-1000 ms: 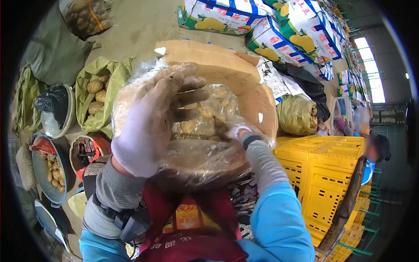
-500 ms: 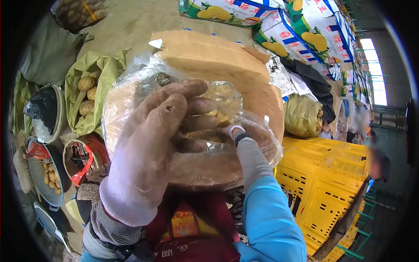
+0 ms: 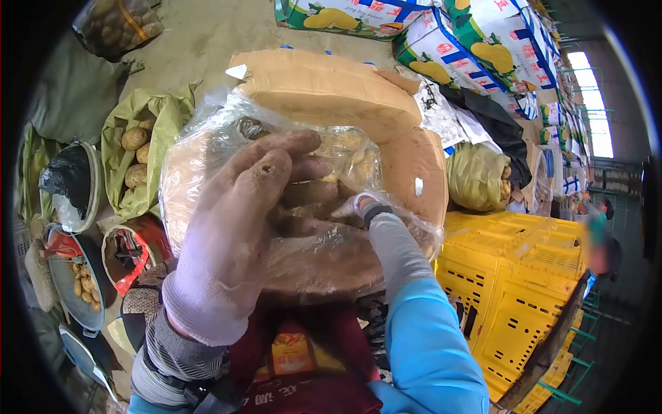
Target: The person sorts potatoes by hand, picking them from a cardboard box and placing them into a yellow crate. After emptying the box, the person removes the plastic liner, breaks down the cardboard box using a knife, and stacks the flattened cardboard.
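**Clear bag of potatoes held between two gloved hands**

The clear plastic bag is sitting at frame centre, raised in front of the chest. It is thin, crinkled and glossy, and yellowish rounded potatoes are showing through it at 1 o'clock of the left hand. The left hand, in a soiled knit glove, is pressing flat against the near face of the bag with fingers extended, not clenched. The right hand is reaching inside the film at 3 o'clock; only its glove cuff is showing, so its grip cannot be told. Judged from this, the bag is partly loaded and its mouth is not yet closed.

Behind the bag, at 12 o'clock, a cardboard box is lying open. At 9 o'clock a green sack is holding more potatoes. At 4 o'clock, yellow slotted crates are standing stacked.
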The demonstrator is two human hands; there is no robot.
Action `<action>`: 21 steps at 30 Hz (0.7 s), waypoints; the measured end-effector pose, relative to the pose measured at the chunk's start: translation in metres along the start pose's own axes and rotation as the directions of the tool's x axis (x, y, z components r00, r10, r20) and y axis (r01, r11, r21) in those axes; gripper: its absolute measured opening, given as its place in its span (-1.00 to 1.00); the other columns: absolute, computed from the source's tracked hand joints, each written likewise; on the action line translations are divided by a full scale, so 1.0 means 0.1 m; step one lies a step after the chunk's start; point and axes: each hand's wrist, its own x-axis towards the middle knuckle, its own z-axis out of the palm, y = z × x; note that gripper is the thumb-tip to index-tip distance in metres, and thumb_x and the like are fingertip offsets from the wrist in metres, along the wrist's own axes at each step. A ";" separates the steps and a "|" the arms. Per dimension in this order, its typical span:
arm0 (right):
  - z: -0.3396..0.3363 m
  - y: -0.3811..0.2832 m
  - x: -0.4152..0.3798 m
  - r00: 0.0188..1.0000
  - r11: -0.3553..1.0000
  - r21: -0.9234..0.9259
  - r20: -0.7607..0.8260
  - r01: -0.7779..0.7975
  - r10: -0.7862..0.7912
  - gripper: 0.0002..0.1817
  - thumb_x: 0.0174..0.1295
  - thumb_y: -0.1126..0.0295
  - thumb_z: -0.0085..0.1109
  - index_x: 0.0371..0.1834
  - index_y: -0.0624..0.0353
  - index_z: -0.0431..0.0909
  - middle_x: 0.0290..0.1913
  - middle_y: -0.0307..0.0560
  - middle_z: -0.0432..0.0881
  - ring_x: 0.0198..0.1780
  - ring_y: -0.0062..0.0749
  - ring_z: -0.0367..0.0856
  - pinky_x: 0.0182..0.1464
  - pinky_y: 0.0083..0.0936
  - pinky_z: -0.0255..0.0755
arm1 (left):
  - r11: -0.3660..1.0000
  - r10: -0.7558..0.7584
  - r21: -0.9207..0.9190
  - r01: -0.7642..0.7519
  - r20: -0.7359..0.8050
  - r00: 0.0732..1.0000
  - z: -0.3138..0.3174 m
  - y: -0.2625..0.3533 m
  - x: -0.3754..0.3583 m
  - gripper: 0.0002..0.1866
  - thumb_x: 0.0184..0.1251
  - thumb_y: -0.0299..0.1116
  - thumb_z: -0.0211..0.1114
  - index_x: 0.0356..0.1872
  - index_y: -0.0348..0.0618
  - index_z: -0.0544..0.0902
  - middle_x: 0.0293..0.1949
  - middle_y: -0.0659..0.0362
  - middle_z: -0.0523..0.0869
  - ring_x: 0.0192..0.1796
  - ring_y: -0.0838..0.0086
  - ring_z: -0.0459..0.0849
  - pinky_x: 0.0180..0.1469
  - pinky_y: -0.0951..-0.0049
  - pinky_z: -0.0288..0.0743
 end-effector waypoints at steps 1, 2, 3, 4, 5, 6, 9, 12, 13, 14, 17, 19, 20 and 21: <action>-0.10 -0.05 -0.34 0.999 0.999 -0.023 -0.026 0.032 -0.033 0.05 -0.09 -0.42 0.31 0.44 -0.04 0.38 0.41 0.07 0.42 0.40 -0.04 0.38 0.43 -0.09 0.19 | 1.000 0.000 -0.009 0.000 0.007 1.000 -0.01 -0.02 0.00 -0.51 0.55 -0.12 0.06 0.28 -0.30 0.46 -0.01 0.11 0.68 -0.02 0.41 0.70 -0.12 0.51 0.56; -0.05 0.00 -0.21 0.991 0.992 -0.099 -0.101 0.073 -0.083 -0.20 0.14 -0.26 0.25 0.37 -0.05 0.45 0.32 0.06 0.51 0.32 -0.13 0.48 0.34 -0.18 0.33 | 1.000 -0.003 -0.015 0.003 0.014 1.000 -0.02 -0.04 -0.01 -0.52 0.54 -0.14 0.06 0.28 -0.27 0.46 0.01 0.12 0.68 -0.02 0.42 0.69 -0.12 0.50 0.56; -0.01 0.15 -0.13 0.888 0.907 0.021 -0.214 0.420 -0.406 -0.32 0.22 -0.18 0.18 0.31 0.00 0.49 0.26 0.04 0.56 0.27 -0.18 0.53 0.29 -0.24 0.38 | 1.000 -0.005 -0.020 0.005 0.021 1.000 -0.02 -0.05 -0.03 -0.53 0.54 -0.15 0.06 0.28 -0.25 0.47 0.03 0.12 0.67 -0.02 0.42 0.68 -0.12 0.48 0.56; -0.03 0.35 -0.19 0.666 0.688 0.086 -0.359 0.721 -0.654 -0.42 0.31 -0.10 0.11 0.24 0.04 0.52 0.21 0.01 0.60 0.21 -0.23 0.57 0.24 -0.29 0.43 | 1.000 -0.004 -0.024 0.005 0.030 1.000 -0.02 -0.06 -0.04 -0.54 0.53 -0.17 0.07 0.29 -0.23 0.47 0.04 0.12 0.66 -0.02 0.42 0.67 -0.12 0.47 0.56; -0.04 0.45 -0.22 0.575 0.499 0.284 -0.418 0.818 -0.704 -0.46 0.36 -0.07 0.07 0.21 0.08 0.54 0.16 0.01 0.62 0.19 -0.23 0.58 0.23 -0.32 0.44 | 1.000 -0.024 -0.009 0.024 0.017 1.000 -0.01 -0.08 -0.05 -0.55 0.53 -0.18 0.06 0.30 -0.23 0.46 0.07 0.13 0.65 0.00 0.42 0.65 -0.10 0.45 0.57; -0.09 0.49 -0.37 0.475 0.262 0.448 -0.470 0.855 -0.744 -0.50 0.40 -0.03 0.02 0.18 0.12 0.55 0.11 0.00 0.65 0.17 -0.24 0.60 0.23 -0.35 0.44 | 0.999 -0.041 0.008 0.041 0.004 0.999 0.00 -0.10 -0.05 -0.55 0.52 -0.20 0.06 0.31 -0.22 0.44 0.10 0.13 0.63 0.02 0.43 0.64 -0.08 0.42 0.57; -0.42 0.20 -1.74 0.580 0.057 0.827 -0.342 0.559 -0.739 -0.44 0.42 -0.07 -0.06 0.17 0.20 0.53 0.00 0.02 0.69 0.19 -0.17 0.57 0.29 -0.37 0.38 | 0.993 -0.033 0.114 0.029 0.026 0.999 0.00 -0.28 0.00 -0.56 0.53 -0.25 0.03 0.32 -0.21 0.42 0.15 0.13 0.59 0.07 0.42 0.60 -0.01 0.36 0.57; -0.43 0.06 -2.38 0.424 0.318 0.281 -0.571 0.905 -0.703 -0.33 0.50 -0.14 -0.25 0.11 0.32 0.55 -0.02 0.06 0.68 0.15 -0.16 0.57 0.29 -0.42 0.31 | 0.996 0.089 -0.007 -0.089 0.161 0.983 -0.14 -0.76 0.21 -0.59 0.53 -0.25 0.02 0.30 -0.18 0.43 0.15 0.14 0.59 0.10 0.42 0.59 0.06 0.32 0.56; -0.38 0.04 -2.49 0.376 0.279 0.253 -0.641 0.926 -0.669 -0.31 0.50 -0.15 -0.27 0.11 0.33 0.55 0.01 0.05 0.67 0.14 -0.16 0.57 0.29 -0.41 0.31 | 0.995 0.062 -0.084 -0.046 0.209 0.976 -0.16 -0.77 0.23 -0.61 0.54 -0.23 0.02 0.27 -0.16 0.45 0.14 0.14 0.59 0.10 0.41 0.59 0.07 0.32 0.55; -0.33 0.03 -2.61 0.325 0.241 0.221 -0.706 0.945 -0.629 -0.29 0.51 -0.16 -0.29 0.10 0.34 0.55 0.04 0.04 0.66 0.14 -0.16 0.57 0.29 -0.41 0.31 | 0.988 0.035 -0.156 0.005 0.257 0.966 -0.17 -0.78 0.26 -0.62 0.55 -0.22 0.02 0.25 -0.14 0.46 0.14 0.14 0.59 0.10 0.41 0.59 0.08 0.32 0.55; -0.12 0.21 -3.09 0.020 0.062 -0.020 -0.807 0.998 -0.591 -0.40 0.52 -0.05 -0.18 0.20 0.33 0.46 0.17 0.04 0.58 0.15 -0.20 0.56 0.30 -0.41 0.36 | 0.947 -0.134 -0.249 0.203 0.270 0.954 -0.16 -0.66 0.21 -0.65 0.56 -0.18 0.02 0.21 -0.10 0.49 0.11 0.16 0.60 0.11 0.41 0.58 0.09 0.33 0.53; 0.01 0.24 -2.92 0.129 -0.233 0.288 -0.842 0.929 -0.524 -0.51 0.51 0.07 -0.09 0.24 0.28 0.41 0.15 0.05 0.57 0.15 -0.18 0.59 0.23 -0.35 0.48 | 0.982 0.077 0.135 -0.134 0.362 0.929 -0.36 -0.84 0.43 -0.69 0.53 -0.23 0.08 0.18 -0.05 0.50 0.02 0.14 0.63 -0.06 0.45 0.63 -0.10 0.46 0.56; 0.02 0.26 -2.75 0.271 -0.361 0.484 -0.821 0.797 -0.502 -0.56 0.50 0.14 -0.04 0.25 0.25 0.39 0.14 0.05 0.57 0.14 -0.15 0.61 0.18 -0.31 0.55 | 0.995 -0.036 0.099 -0.005 0.407 0.913 -0.39 -0.83 0.48 -0.70 0.51 -0.26 0.11 0.18 -0.04 0.50 -0.01 0.14 0.63 -0.14 0.48 0.64 -0.17 0.50 0.55; 0.04 0.28 -2.59 0.405 -0.486 0.613 -0.785 0.623 -0.470 -0.59 0.49 0.21 0.00 0.26 0.22 0.37 0.12 0.06 0.57 0.13 -0.13 0.62 0.13 -0.26 0.62 | 0.993 -0.090 0.101 0.063 0.289 0.953 -0.19 -0.73 0.29 -0.67 0.47 -0.32 0.16 0.20 -0.06 0.49 -0.11 0.15 0.63 -0.27 0.52 0.61 -0.31 0.55 0.50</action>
